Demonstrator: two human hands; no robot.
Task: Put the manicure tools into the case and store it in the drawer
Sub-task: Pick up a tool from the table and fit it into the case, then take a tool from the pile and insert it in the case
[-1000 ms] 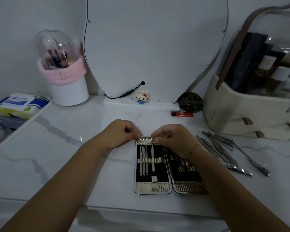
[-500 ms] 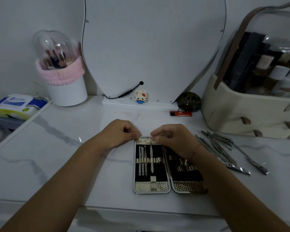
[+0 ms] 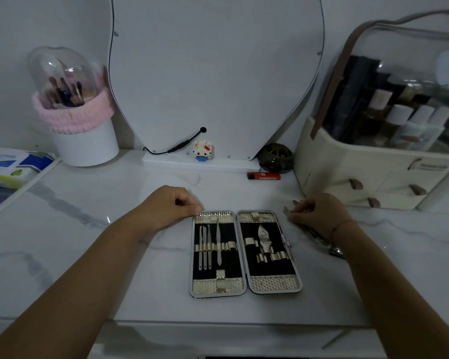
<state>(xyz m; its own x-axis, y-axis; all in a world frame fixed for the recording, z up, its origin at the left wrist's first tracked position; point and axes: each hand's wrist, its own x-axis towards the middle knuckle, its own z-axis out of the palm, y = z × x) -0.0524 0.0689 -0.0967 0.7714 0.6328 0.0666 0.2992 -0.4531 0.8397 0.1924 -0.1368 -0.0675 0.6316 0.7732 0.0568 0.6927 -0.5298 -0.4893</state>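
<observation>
The open manicure case (image 3: 272, 284) lies flat on the marble top in front of me. Its left half holds thin tools (image 3: 205, 246) and a file; its right half holds a nipper (image 3: 263, 239). My left hand (image 3: 173, 203) is curled at the case's far left corner, fingertips on its edge. My right hand (image 3: 318, 212) sits to the right of the case, fingers curled around one of the loose metal tools (image 3: 331, 248) lying there; a tool tip sticks out past my fingers.
A cream cosmetic organizer (image 3: 329, 161) with small drawers stands at the right. Behind the case are a mirror (image 3: 215, 73), a red lighter (image 3: 263, 175), a dark round jar (image 3: 276, 158) and a toy figure (image 3: 203, 150). A brush holder (image 3: 84, 143) and wipes (image 3: 9, 164) sit left.
My right hand left the far edge of the case and moved right onto the loose tools. The left hand stayed at the case's corner.
</observation>
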